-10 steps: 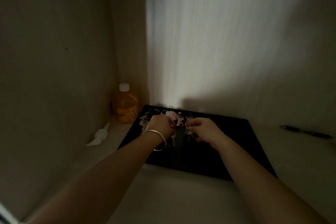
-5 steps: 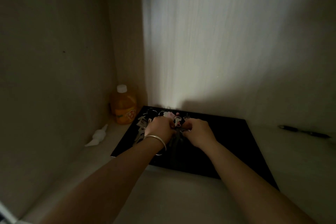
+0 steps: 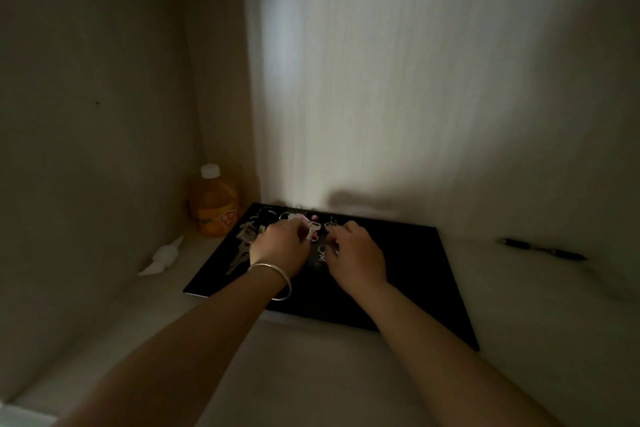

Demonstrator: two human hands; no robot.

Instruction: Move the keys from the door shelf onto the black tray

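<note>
A black tray (image 3: 408, 274) lies on the pale shelf in a dim corner. Several keys on rings (image 3: 247, 236) lie on its far left part, with more keys and a pink charm (image 3: 313, 230) between my hands. My left hand (image 3: 280, 246), with a silver bangle on the wrist, rests over the tray and its fingertips pinch the pale key with the pink charm. My right hand (image 3: 356, 256) is curled just to the right, fingers on a small key ring (image 3: 322, 251) lying on the tray.
An orange drink bottle (image 3: 214, 204) stands in the back left corner beside the tray. A white crumpled tissue (image 3: 162, 256) lies against the left wall. A black pen (image 3: 540, 248) lies on the shelf to the right. Walls close in at left and behind.
Both hands stayed over the back of the tray; they came together half a second ago and have now parted a little, the left with the pale key in its fingertips.
</note>
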